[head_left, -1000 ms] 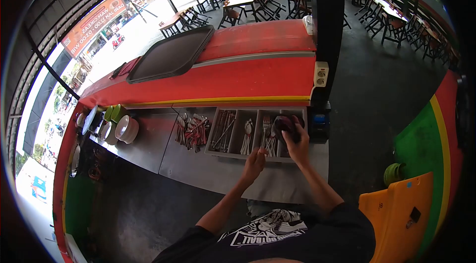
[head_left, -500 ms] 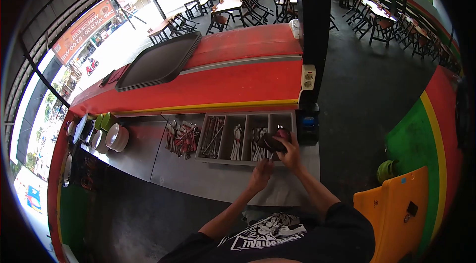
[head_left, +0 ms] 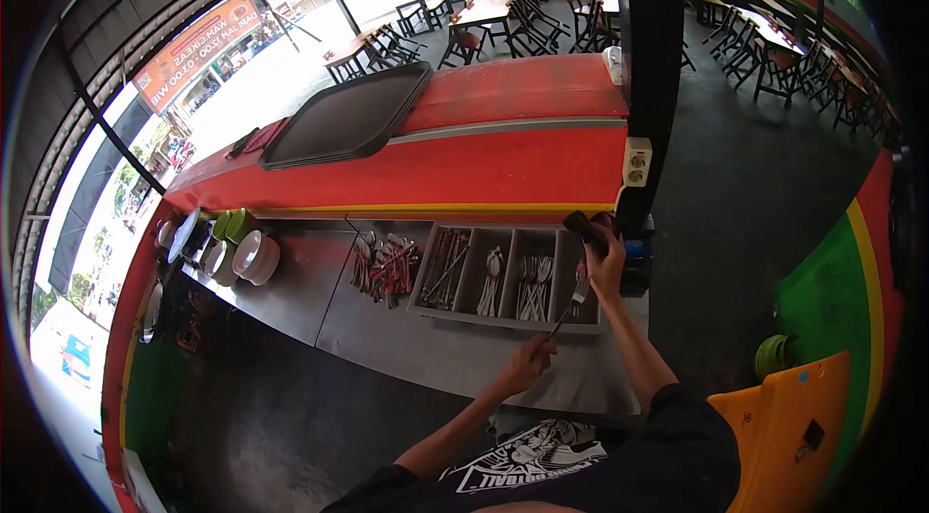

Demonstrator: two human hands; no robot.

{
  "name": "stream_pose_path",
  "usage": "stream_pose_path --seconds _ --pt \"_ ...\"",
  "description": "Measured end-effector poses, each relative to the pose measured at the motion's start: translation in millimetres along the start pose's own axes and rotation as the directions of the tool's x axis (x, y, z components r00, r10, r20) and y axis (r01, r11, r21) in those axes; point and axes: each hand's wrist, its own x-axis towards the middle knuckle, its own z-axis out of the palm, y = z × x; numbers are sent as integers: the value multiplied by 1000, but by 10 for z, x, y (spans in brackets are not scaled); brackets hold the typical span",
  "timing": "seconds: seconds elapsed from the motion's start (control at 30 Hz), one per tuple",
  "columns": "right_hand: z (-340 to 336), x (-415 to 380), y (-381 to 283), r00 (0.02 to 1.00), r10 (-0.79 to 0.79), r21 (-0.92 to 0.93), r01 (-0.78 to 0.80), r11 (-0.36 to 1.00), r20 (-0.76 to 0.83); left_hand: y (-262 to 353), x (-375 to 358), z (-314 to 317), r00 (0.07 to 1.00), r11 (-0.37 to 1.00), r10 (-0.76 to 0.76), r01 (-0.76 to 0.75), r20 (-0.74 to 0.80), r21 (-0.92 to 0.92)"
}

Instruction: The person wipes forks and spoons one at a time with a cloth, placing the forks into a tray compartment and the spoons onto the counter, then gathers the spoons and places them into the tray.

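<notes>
My left hand [head_left: 527, 365] is closed around the handle of a fork [head_left: 579, 292], whose tines point up over the right end of a grey cutlery tray [head_left: 464, 317]. In my right hand [head_left: 607, 266] is a dark brown, soft-looking bundle [head_left: 584, 228], held above the tray's back right corner; its exact kind I cannot tell. Inside the tray, spoons [head_left: 492, 281] lie in one compartment and forks [head_left: 533, 288] in the one to its right. The leftmost compartment has dark, slender utensils [head_left: 446, 266].
Loose cutlery with red parts [head_left: 387, 266] is heaped on the steel counter [head_left: 387, 344] left of the tray. Bowls [head_left: 255, 257] stand farther left. Dark serving trays [head_left: 348, 116] rest on the red ledge [head_left: 523, 92]. An orange chair-like object [head_left: 784, 426] is at my right.
The view has swung a little left. My left hand has drawn back toward me with the fork, now plainly visible. My right hand has lifted the dark bundle up and away from the tray.
</notes>
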Motion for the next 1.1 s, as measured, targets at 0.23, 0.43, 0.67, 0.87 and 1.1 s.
stream_pose_path --seconds 0.23,0.43,0.67,0.87,1.1 --pt "-61 -15 -268 943 327 344 -287 894 -64 111 72 -68 974 970 -168 135 -155 -200" --pt "91 -770 -733 970 16 199 -66 978 244 -12 346 -315 963 740 -260 152 -70 -656" --pt "3 -871 -672 869 -179 230 78 970 461 267 382 -136 948 741 -314 211 -51 -638" --pt "-54 -568 -414 917 -196 62 186 981 348 293 358 -47 954 657 -256 289 154 -697" --pt "-115 -274 -5 961 -229 -171 255 952 158 400 219 116 934 636 -252 356 251 -685"
